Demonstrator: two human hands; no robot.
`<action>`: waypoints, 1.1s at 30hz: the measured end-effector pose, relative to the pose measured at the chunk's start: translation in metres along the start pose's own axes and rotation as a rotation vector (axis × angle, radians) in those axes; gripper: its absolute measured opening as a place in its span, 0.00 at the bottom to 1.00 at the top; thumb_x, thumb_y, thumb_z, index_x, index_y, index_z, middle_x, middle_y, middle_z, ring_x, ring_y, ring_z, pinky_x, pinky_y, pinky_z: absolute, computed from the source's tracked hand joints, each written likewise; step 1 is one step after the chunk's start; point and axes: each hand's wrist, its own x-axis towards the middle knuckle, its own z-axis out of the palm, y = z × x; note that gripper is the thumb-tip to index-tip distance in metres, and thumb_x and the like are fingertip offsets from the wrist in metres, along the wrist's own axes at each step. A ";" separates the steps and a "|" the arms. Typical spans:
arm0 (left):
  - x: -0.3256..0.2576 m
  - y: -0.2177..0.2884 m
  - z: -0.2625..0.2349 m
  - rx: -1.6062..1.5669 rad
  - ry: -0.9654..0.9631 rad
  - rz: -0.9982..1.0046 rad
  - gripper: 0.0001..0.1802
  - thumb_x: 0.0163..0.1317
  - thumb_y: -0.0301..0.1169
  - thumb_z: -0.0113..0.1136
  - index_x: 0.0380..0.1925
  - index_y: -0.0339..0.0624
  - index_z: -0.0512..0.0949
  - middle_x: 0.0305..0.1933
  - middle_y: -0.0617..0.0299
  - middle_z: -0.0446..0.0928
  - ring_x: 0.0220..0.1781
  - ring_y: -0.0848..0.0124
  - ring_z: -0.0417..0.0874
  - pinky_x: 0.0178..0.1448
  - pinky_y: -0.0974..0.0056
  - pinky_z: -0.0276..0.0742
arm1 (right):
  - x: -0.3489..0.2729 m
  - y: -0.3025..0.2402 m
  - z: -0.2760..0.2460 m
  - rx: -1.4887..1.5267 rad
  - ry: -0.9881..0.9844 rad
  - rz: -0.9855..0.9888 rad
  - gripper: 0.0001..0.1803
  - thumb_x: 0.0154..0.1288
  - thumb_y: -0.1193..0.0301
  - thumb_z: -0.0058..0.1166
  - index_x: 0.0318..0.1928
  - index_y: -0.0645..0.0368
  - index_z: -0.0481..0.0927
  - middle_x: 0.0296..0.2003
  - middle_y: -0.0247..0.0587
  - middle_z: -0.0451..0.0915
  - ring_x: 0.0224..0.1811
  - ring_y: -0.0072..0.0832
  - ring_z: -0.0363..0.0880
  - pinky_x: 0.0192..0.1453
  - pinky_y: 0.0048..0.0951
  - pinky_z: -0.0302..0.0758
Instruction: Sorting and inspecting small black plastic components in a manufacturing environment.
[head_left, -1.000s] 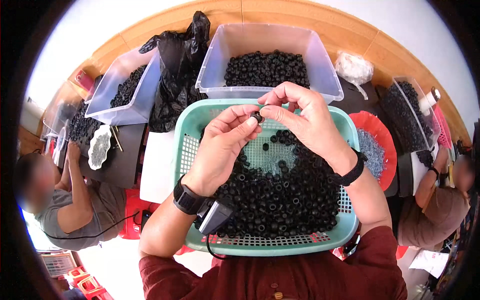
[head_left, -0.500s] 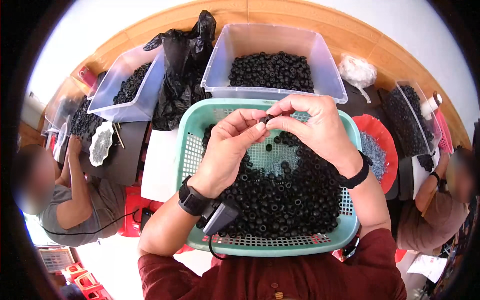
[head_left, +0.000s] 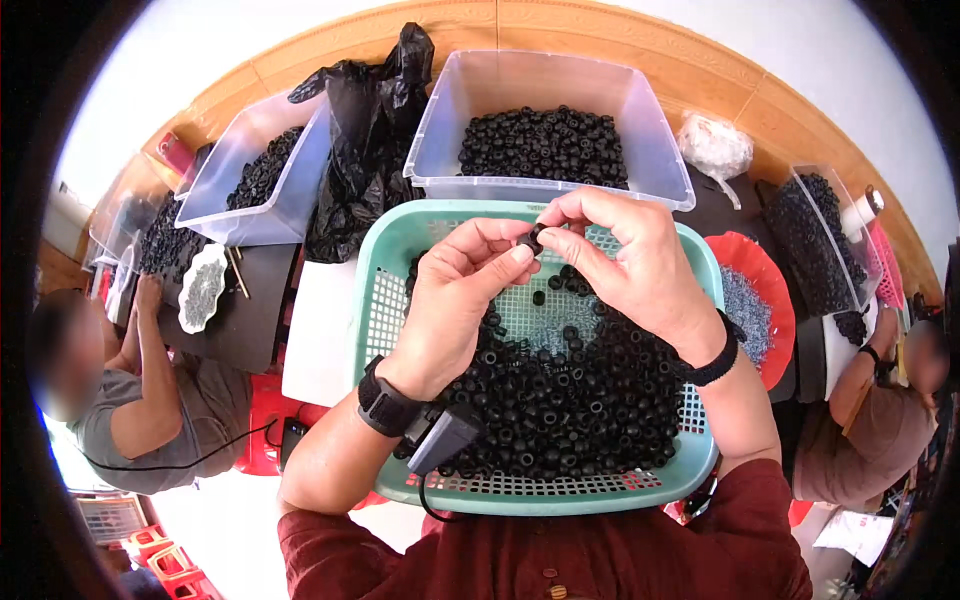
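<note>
Over the far half of a green plastic basket point(head_left: 540, 500), my two hands meet around one small black ring-shaped part point(head_left: 531, 238). My left hand point(head_left: 458, 290) pinches it between thumb and fingertips. From the other side my right hand point(head_left: 630, 262) has thumb and index finger closed at the same part; anything smaller between those fingertips is hidden. Below them, many loose black ring-shaped parts point(head_left: 560, 410) fill the near side of the basket. A patch of small pale blue-grey pieces point(head_left: 548, 330) lies among them.
Behind the basket stands a clear bin point(head_left: 550, 185) of black parts, with a black plastic bag point(head_left: 365, 150) to its left. A red dish point(head_left: 780, 340) of blue-grey pieces sits at the right. Co-workers sit on both sides, by more bins and a white dish point(head_left: 203, 288).
My right hand's fingertips have shifted slightly, and the black part shows more between my hands. The left hand has hardly moved.
</note>
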 end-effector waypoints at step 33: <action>0.000 0.003 -0.003 0.032 -0.003 -0.039 0.11 0.64 0.26 0.56 0.47 0.36 0.75 0.40 0.63 0.79 0.41 0.76 0.79 0.49 0.72 0.75 | -0.001 0.002 0.000 -0.252 -0.030 -0.156 0.08 0.55 0.77 0.60 0.35 0.62 0.76 0.29 0.42 0.79 0.30 0.38 0.77 0.39 0.34 0.71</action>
